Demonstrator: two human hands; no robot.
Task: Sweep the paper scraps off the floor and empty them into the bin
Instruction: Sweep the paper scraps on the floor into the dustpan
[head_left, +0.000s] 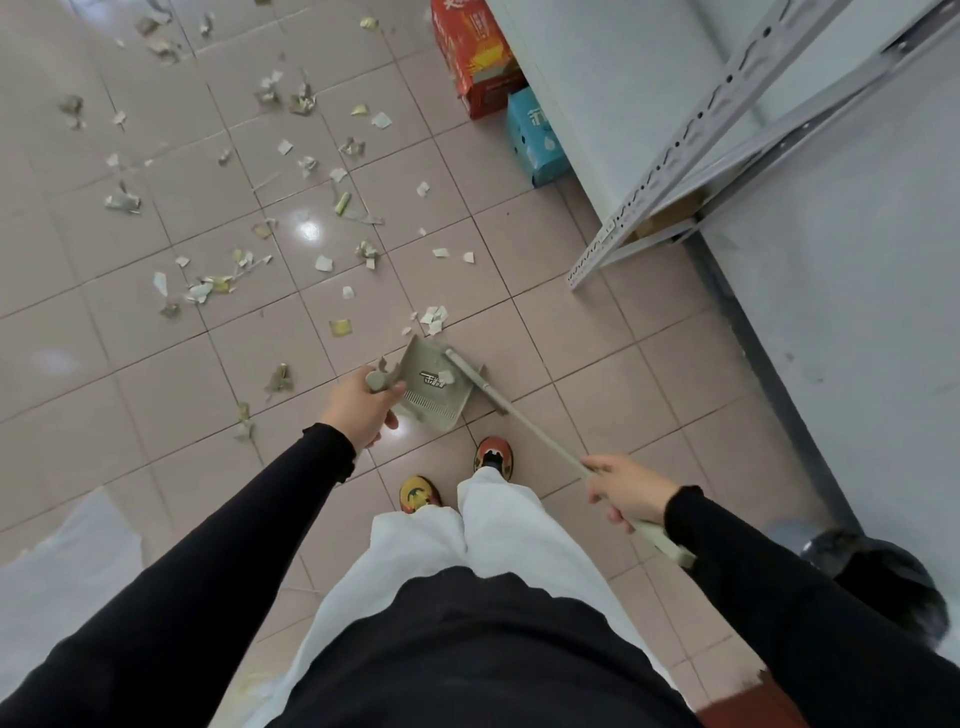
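Observation:
Many white and greenish paper scraps (322, 263) lie scattered over the pink tiled floor ahead and to the left. A beige dustpan (426, 395) stands on the floor just in front of my feet, with one scrap (445, 376) inside it. My left hand (361, 405) is shut on the top of the dustpan's handle. My right hand (626, 488) grips the long beige broom handle (540, 426), whose head rests against the dustpan's right edge. A small cluster of scraps (434, 318) sits just beyond the dustpan's mouth.
A grey metal shelf frame (727, 140) and a white wall stand on the right. A red carton (475, 57) and a blue carton (537, 137) sit on the floor by the wall. A dark round bin (883, 582) shows at the right edge behind my arm.

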